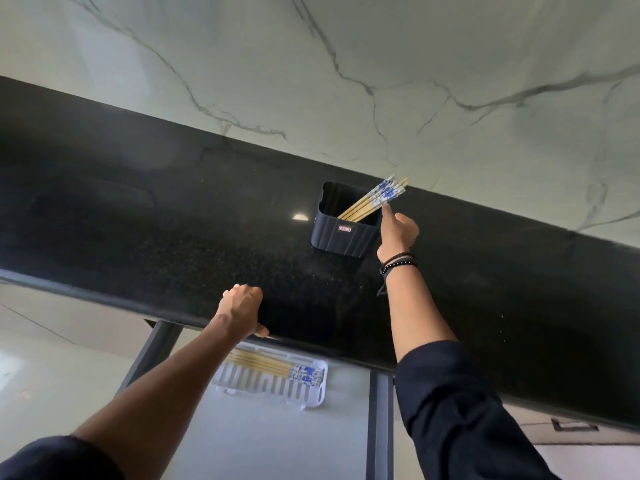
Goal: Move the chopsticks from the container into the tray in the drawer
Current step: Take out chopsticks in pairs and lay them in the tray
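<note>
The right hand (398,233) is reaching toward the far edge of the black worktop (173,209), its forefinger extended and touching the blue-patterned ends of the chopsticks (375,199) that are leaning out of the dark ribbed container (341,233); it is gripping nothing yet. The left hand (242,310) is curling loosely over the worktop's near edge, empty. Below, more chopsticks are lying in the white slotted tray (311,396) in the open drawer (277,438). The sticks are probably light, stiff and smooth, so pinching the bundle just below the patterned ends looks best.

Counter edge (311,344) hides the tray's (311,400) far side (chopstick tips too).
</note>
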